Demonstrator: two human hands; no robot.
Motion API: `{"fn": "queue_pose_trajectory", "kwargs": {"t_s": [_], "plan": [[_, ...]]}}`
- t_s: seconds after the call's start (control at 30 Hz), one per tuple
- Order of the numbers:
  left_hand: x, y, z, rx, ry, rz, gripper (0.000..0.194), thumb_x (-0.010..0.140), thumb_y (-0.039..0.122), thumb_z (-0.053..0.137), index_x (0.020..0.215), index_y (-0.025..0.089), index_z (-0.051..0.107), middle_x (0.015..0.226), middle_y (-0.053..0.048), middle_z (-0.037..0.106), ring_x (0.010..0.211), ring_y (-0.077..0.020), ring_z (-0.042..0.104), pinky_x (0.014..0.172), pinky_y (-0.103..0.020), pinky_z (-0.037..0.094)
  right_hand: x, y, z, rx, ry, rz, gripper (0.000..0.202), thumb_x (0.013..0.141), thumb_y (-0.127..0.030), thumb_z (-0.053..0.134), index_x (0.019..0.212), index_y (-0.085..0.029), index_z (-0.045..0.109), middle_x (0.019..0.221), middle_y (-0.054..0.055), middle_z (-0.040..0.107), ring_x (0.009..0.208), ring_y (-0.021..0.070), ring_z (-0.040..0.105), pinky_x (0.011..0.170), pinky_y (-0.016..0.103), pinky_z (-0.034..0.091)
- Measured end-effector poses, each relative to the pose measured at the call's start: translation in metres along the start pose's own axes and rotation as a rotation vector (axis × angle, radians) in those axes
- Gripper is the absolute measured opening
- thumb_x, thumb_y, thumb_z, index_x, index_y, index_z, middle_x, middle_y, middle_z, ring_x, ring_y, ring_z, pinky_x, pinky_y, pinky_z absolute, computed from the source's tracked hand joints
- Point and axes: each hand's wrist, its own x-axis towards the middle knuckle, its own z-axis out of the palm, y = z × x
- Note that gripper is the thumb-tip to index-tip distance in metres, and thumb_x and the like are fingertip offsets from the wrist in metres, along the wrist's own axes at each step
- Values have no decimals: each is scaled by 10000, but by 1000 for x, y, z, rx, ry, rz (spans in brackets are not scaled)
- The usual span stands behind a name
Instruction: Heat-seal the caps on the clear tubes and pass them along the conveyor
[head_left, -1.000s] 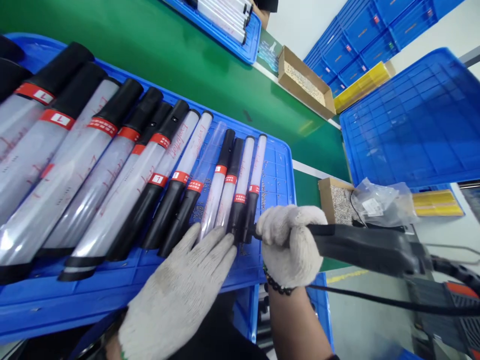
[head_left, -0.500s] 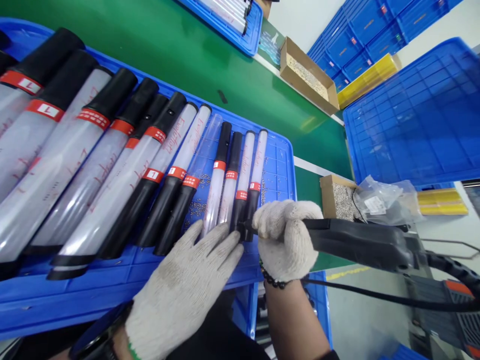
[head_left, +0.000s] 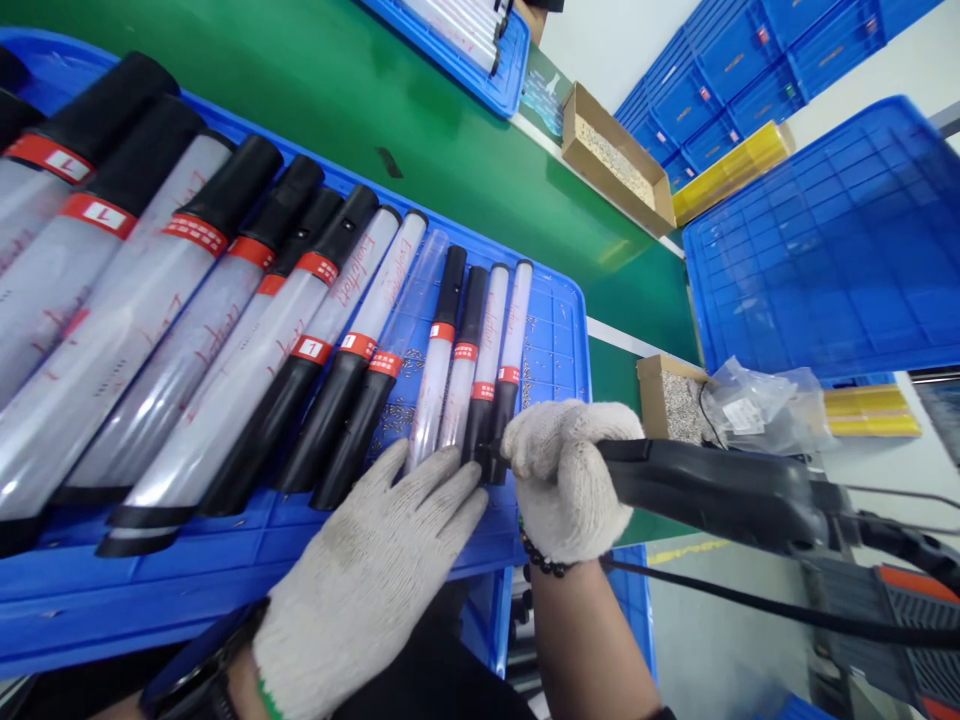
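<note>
A black powered screwdriver is held horizontally in the gloved right hand, whose fingers are clamped around its front end; its tip is pressed against the black base of one of the light sticks near the right end of the row. The gloved left hand is laid flat, fingers spread apart and gripping nothing, on the lower ends of the neighbouring sticks, just beside the tool's tip. The sticks, with frosted tubes, black handles and red bands, are lined up side by side in a blue tray, in which tiny screws are scattered on the bare grid. A black cable is seen trailing from the tool's rear. The tray is set on a green conveyor belt. To the right, an open cardboard box of small parts and a clear plastic bag are placed just beside each other, with a second box farther along the belt and a large blue tray propped up behind.
</note>
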Motion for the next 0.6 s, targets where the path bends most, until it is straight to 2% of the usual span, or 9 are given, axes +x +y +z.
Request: {"fn": "queue_pose_trajectory", "kwargs": {"t_s": [0.17,0.23,0.3,0.33,0.4,0.47,0.53,0.6], "plan": [[-1,3,2,27,4,-21,533,995,189,694,1525,239,724,1599,-88,731,1502,-338,613,1328,-635,328,7,-3,-2,30,-33,50,192,1052,-300,803,920,-262,670,627,-71,595,491,150,556,505,287,511],[0,4,-1,31,41,-17,418,1017,226,694,1426,264,776,1519,-61,782,1436,-321,660,1324,-619,338,18,-4,-5,42,-70,59,186,1043,-292,812,909,-257,688,609,-68,590,486,156,556,504,297,502],[4,5,-4,31,107,-24,339,1072,336,677,1380,263,798,1479,-65,805,1412,-318,680,1347,-608,326,35,-3,-8,65,-90,48,221,1020,-298,822,861,-260,673,576,-81,543,446,151,502,488,308,484],[7,6,-5,39,138,-48,384,1092,432,674,1403,242,795,1506,-91,793,1439,-334,671,1360,-604,320,44,-1,-7,77,-86,41,240,1010,-301,826,842,-263,658,565,-89,516,428,145,471,477,309,473],[17,6,-5,66,157,-129,674,1055,649,707,1505,149,753,1612,-186,720,1531,-399,616,1374,-613,327,65,6,-4,104,-49,19,263,988,-312,846,839,-269,633,561,-102,485,412,134,435,456,298,448],[29,7,0,79,98,-185,963,953,792,769,1577,63,698,1681,-267,639,1587,-467,566,1376,-644,342,84,16,1,131,2,-8,267,956,-328,886,880,-273,636,573,-107,488,422,129,447,448,282,435],[42,10,7,63,2,-173,1086,898,844,795,1620,44,662,1709,-290,601,1619,-491,533,1405,-685,303,100,28,8,138,41,-24,303,923,-370,923,926,-275,636,578,-114,486,426,125,448,444,276,429],[52,16,14,51,-68,-145,1114,910,859,769,1660,48,622,1747,-294,553,1671,-496,469,1437,-726,224,112,42,14,119,49,-20,356,900,-425,942,943,-276,622,579,-119,475,429,124,439,448,282,434]]}}
